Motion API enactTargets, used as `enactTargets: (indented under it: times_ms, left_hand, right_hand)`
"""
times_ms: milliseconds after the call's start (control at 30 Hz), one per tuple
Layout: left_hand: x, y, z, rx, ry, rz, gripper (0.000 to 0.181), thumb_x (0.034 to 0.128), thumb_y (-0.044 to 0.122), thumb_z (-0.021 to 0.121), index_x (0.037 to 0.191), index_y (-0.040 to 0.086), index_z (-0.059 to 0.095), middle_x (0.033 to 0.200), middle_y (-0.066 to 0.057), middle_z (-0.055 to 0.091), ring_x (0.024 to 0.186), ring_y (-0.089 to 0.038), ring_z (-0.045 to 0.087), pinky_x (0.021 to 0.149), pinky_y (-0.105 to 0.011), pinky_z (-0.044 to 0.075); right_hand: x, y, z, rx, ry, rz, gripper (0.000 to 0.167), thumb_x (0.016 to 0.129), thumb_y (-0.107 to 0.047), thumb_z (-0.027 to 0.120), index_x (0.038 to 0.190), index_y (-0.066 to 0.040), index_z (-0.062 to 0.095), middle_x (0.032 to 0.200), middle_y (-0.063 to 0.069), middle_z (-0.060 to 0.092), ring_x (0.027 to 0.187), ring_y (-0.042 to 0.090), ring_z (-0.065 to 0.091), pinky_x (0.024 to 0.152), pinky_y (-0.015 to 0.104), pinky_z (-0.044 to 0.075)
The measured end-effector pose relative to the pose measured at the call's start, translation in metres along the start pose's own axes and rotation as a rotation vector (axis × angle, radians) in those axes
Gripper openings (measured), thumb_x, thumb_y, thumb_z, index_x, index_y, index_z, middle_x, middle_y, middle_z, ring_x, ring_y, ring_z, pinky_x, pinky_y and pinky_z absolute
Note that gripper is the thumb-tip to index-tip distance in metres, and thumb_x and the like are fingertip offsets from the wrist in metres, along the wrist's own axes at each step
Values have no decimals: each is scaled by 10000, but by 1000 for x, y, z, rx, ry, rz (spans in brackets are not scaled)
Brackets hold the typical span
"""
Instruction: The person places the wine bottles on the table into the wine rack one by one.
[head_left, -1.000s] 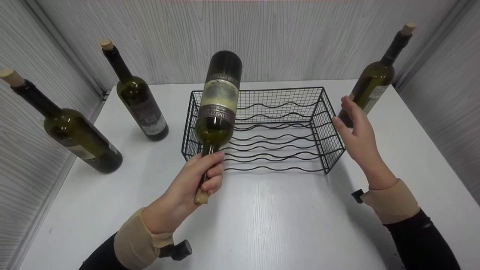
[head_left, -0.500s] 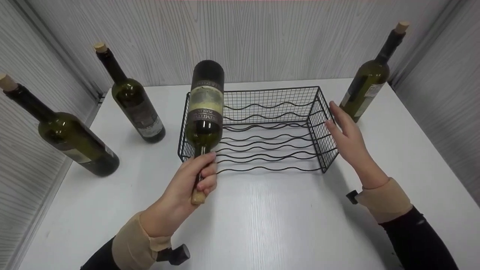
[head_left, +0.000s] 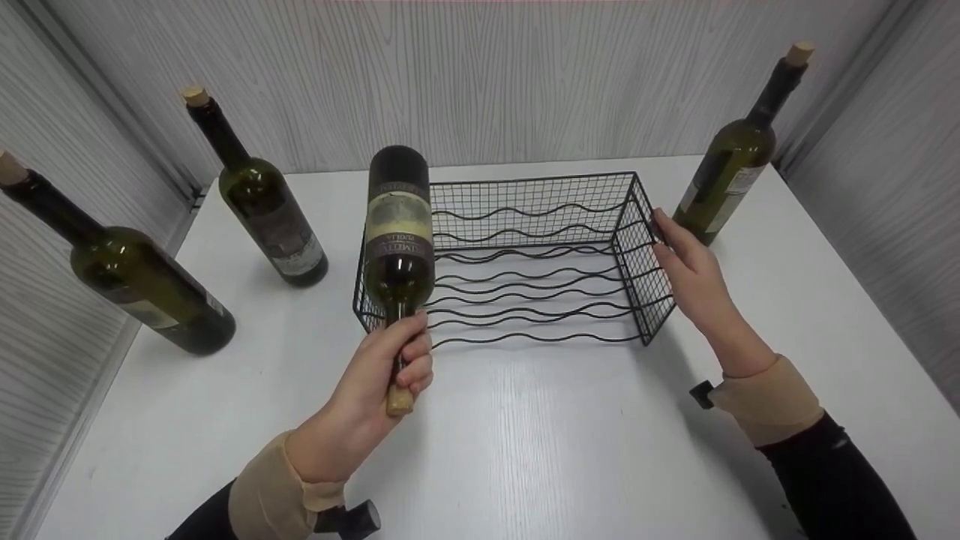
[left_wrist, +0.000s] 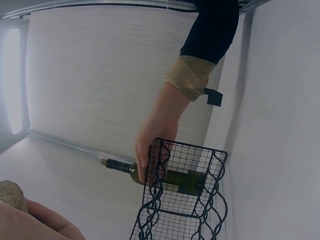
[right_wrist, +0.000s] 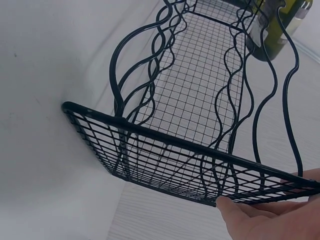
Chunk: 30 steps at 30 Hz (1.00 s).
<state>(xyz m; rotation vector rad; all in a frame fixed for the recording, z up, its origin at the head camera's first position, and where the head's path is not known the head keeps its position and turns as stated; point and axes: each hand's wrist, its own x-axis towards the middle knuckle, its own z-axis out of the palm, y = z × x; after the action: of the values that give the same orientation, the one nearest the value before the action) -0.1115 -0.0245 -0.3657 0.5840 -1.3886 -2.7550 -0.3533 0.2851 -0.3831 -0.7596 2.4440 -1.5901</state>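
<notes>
My left hand (head_left: 379,367) grips the neck of a dark green wine bottle (head_left: 401,247), its base raised and pointing away, its cork toward me. That bottle hangs over the left end of a black wire wine rack (head_left: 525,337), hiding part of it. My right hand (head_left: 694,277) holds the top edge of the rack's right mesh end, with thumb and fingers at the rim in the right wrist view. In the left wrist view only part of my left hand (left_wrist: 45,220) and a cork (left_wrist: 12,195) show.
Two corked wine bottles, a nearer one (head_left: 157,289) and a farther one (head_left: 270,217), stand upright left of the rack. Another upright bottle (head_left: 727,180) is behind my right hand. A wood-grain back wall (head_left: 525,82) and side walls bound the white table (head_left: 525,450).
The held bottle has come down and to the left, its base lower over the rack. My right hand has moved left against the rack's end. The standing bottles keep their places.
</notes>
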Motion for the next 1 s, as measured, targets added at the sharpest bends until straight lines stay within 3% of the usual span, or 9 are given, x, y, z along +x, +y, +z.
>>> enactTargets:
  times_ms: [300, 533, 733, 867, 1000]
  left_hand:
    - [-2, -5, -6, -3, 2, -23, 81, 1137, 163, 400, 1066, 136, 373, 625, 113, 372, 438, 32, 352, 470, -97, 351]
    - [-2, -7, -8, -13, 14, -26, 70, 1133, 166, 416, 1079, 144, 378, 621, 120, 381, 443, 34, 362, 462, -93, 352]
    - [-2, -9, -10, -32, 28, -47, 71, 1132, 167, 427, 1077, 149, 385, 629, 116, 383, 452, 30, 357, 460, -95, 355]
    - [0, -11, -11, -40, 33, -57, 78, 1131, 162, 426, 1068, 147, 383, 632, 110, 378, 451, 27, 352, 460, -101, 347]
    - [2, -12, -13, -37, 34, -55, 90, 1129, 160, 427, 1052, 144, 385, 628, 108, 378, 446, 24, 352, 457, -104, 343]
  right_hand:
    - [-1, 1, 1, 18, 12, -12, 537, 1148, -95, 362, 1653, 42, 243, 1753, 173, 257, 1637, 276, 264, 1296, 214, 303]
    - [0, 1, 1, 26, 14, -5, 535, 1137, -61, 365, 1650, 44, 252, 1746, 182, 276, 1631, 282, 278, 1310, 280, 309]
    - [0, 0, 1, 5, 6, 9, 541, 1137, -74, 364, 1655, 31, 250, 1747, 171, 280, 1632, 270, 278, 1265, 173, 331]
    - [0, 0, 0, 3, 9, 16, 542, 1135, -73, 363, 1656, 25, 252, 1749, 161, 276, 1631, 266, 278, 1290, 224, 321]
    - [0, 0, -1, 0, 13, 20, 542, 1134, -76, 363, 1657, 18, 256, 1750, 157, 276, 1630, 264, 279, 1259, 150, 320]
